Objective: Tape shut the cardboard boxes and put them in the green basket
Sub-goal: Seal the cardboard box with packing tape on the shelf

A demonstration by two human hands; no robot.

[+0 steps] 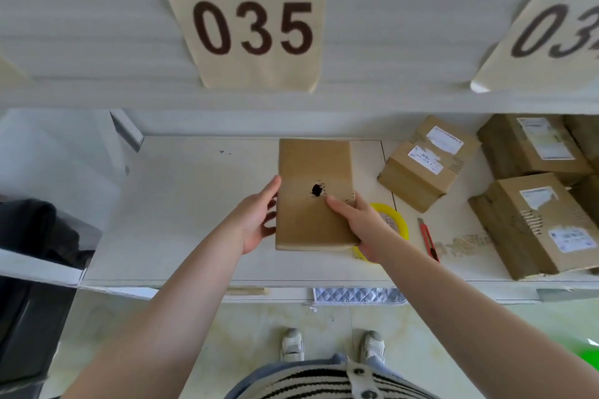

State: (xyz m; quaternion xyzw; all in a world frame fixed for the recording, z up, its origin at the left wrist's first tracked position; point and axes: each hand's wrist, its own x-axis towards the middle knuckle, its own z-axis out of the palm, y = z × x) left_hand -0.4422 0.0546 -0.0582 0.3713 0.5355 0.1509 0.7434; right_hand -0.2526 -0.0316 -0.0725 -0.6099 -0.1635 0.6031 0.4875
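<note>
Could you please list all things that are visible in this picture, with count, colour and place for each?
held cardboard box: one, brown, hole in its top face, over the middle of the table
other cardboard boxes: at least three, brown with white labels, table's right side
tape roll: one, yellow, partly hidden behind the right hand
box cutter: one, red, right of the tape roll
number signs: two readable, beige, on the white panel above
table: one, white
green object: one, at the lower right edge; unclear what
left hand: at the held box's left edge
right hand: gripping its right side
</note>
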